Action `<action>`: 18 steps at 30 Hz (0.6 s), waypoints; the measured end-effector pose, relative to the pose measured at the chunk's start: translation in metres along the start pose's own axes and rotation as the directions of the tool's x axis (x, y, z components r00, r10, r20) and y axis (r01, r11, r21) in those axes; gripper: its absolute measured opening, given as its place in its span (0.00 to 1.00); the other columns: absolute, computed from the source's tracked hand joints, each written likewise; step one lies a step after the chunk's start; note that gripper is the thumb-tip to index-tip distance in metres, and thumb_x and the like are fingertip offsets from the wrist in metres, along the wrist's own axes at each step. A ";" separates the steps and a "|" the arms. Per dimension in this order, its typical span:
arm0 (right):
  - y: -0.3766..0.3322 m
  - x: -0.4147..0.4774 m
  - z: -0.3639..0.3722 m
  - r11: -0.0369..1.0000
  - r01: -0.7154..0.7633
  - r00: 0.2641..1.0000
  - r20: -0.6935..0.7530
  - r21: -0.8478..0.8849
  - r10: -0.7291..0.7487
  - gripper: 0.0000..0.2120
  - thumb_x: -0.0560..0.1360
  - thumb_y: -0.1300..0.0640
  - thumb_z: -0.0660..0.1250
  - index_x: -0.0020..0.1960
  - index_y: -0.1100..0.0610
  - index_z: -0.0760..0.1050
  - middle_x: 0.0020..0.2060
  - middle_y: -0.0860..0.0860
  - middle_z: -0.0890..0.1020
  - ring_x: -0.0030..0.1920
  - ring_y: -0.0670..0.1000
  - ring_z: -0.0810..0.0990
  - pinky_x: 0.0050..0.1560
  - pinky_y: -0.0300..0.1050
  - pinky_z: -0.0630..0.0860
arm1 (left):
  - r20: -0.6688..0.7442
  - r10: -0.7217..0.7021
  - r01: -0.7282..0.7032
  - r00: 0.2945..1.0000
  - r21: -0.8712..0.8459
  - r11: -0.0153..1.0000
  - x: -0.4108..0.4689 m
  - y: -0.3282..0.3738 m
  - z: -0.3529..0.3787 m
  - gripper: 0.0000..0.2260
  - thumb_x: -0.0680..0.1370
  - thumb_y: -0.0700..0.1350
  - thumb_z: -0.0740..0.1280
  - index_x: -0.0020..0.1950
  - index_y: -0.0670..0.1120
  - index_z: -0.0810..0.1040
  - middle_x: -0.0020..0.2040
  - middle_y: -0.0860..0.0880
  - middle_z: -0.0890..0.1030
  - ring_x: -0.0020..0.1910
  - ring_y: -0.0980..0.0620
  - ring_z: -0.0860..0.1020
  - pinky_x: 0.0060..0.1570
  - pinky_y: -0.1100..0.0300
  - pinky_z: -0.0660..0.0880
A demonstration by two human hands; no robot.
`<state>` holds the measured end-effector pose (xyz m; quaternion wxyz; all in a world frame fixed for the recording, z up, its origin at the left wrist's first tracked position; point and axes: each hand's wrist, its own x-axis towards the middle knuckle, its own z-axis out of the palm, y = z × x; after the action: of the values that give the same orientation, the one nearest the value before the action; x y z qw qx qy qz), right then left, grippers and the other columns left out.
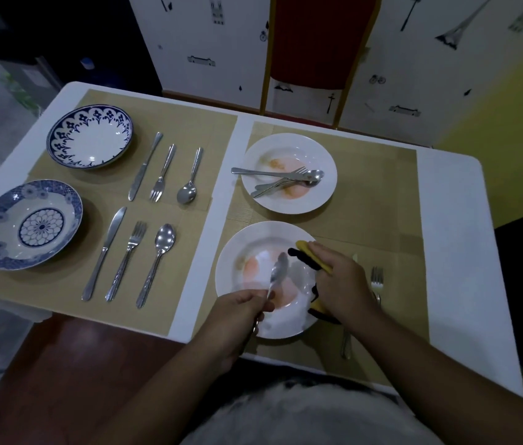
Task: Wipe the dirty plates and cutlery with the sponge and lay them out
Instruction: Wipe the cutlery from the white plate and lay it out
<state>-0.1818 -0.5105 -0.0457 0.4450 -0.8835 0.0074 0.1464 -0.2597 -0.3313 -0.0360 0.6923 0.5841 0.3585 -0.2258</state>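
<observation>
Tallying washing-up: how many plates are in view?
4: far blue plate and near blue plate on the left mat; far white plate and near white plate, both stained, on the right mat.

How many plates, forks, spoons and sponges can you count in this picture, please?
Plates: 4
Forks: 4
Spoons: 4
Sponges: 1
Total: 13

Home dining room: table, placemats.
</observation>
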 end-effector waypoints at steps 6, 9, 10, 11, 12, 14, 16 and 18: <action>0.017 -0.023 -0.024 0.990 -0.039 0.999 -0.028 0.135 0.043 0.28 0.74 0.71 0.57 0.68 0.48 0.72 0.63 0.37 0.73 0.64 0.39 0.71 0.68 0.41 0.68 | 0.030 0.042 -0.045 0.999 0.135 0.990 0.011 -0.001 0.044 0.07 0.79 0.45 0.70 0.44 0.47 0.88 0.45 0.46 0.87 0.45 0.48 0.82 0.46 0.56 0.79; 0.037 -0.036 -0.047 0.982 -0.105 0.985 -0.117 0.156 0.124 0.28 0.74 0.71 0.58 0.68 0.47 0.71 0.64 0.39 0.72 0.65 0.43 0.71 0.68 0.45 0.69 | 0.099 0.062 -0.079 0.993 0.180 0.981 0.020 0.001 0.074 0.05 0.78 0.44 0.71 0.49 0.46 0.87 0.45 0.47 0.87 0.48 0.47 0.84 0.53 0.52 0.82; 0.045 -0.040 -0.055 0.979 -0.125 0.977 -0.152 0.160 0.150 0.29 0.74 0.71 0.58 0.68 0.47 0.71 0.65 0.41 0.73 0.64 0.43 0.72 0.68 0.45 0.69 | 0.125 0.076 -0.101 0.989 0.207 0.973 0.022 0.001 0.085 0.06 0.77 0.45 0.72 0.50 0.46 0.86 0.46 0.47 0.87 0.49 0.46 0.85 0.55 0.49 0.82; 0.055 -0.044 -0.064 0.976 -0.142 0.967 -0.186 0.164 0.172 0.29 0.74 0.71 0.59 0.68 0.47 0.71 0.66 0.43 0.73 0.62 0.45 0.74 0.66 0.45 0.70 | 0.140 0.090 -0.124 0.986 0.249 0.960 0.026 0.000 0.098 0.07 0.75 0.46 0.73 0.51 0.46 0.86 0.46 0.47 0.87 0.49 0.45 0.85 0.56 0.47 0.82; 0.065 -0.047 -0.072 0.973 -0.162 0.957 -0.214 0.161 0.195 0.29 0.74 0.70 0.59 0.68 0.46 0.71 0.65 0.44 0.74 0.58 0.46 0.75 0.63 0.45 0.72 | 0.153 0.099 -0.139 0.983 0.279 0.950 0.030 -0.002 0.111 0.08 0.74 0.46 0.74 0.51 0.45 0.86 0.45 0.46 0.87 0.47 0.45 0.85 0.55 0.46 0.82; 0.086 -0.056 -0.089 0.966 -0.202 0.937 -0.254 0.163 0.239 0.28 0.74 0.70 0.59 0.69 0.46 0.70 0.65 0.44 0.74 0.56 0.49 0.78 0.59 0.45 0.75 | 0.159 0.096 -0.142 0.983 0.309 0.940 0.036 -0.006 0.140 0.06 0.75 0.41 0.74 0.50 0.41 0.86 0.42 0.44 0.85 0.39 0.48 0.83 0.47 0.51 0.83; 0.106 -0.063 -0.104 0.957 -0.230 0.919 -0.284 0.178 0.274 0.28 0.74 0.69 0.58 0.69 0.46 0.70 0.65 0.45 0.75 0.57 0.52 0.78 0.60 0.49 0.76 | 0.171 0.083 -0.140 0.982 0.354 0.925 0.039 -0.010 0.169 0.04 0.76 0.39 0.73 0.49 0.40 0.85 0.40 0.44 0.84 0.35 0.52 0.81 0.39 0.57 0.82; 0.125 -0.068 -0.117 0.951 -0.245 0.907 -0.303 0.188 0.293 0.29 0.74 0.70 0.58 0.69 0.48 0.70 0.66 0.46 0.74 0.60 0.51 0.77 0.62 0.51 0.75 | 0.192 0.066 -0.142 0.979 0.415 0.899 0.044 -0.018 0.194 0.05 0.76 0.40 0.74 0.50 0.43 0.86 0.42 0.45 0.85 0.40 0.50 0.84 0.45 0.55 0.84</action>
<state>-0.2358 -0.6861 -0.0600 0.4761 -0.8511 0.2139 0.0568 -0.1996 -0.5183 -0.0689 0.5876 0.7176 0.2072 -0.3113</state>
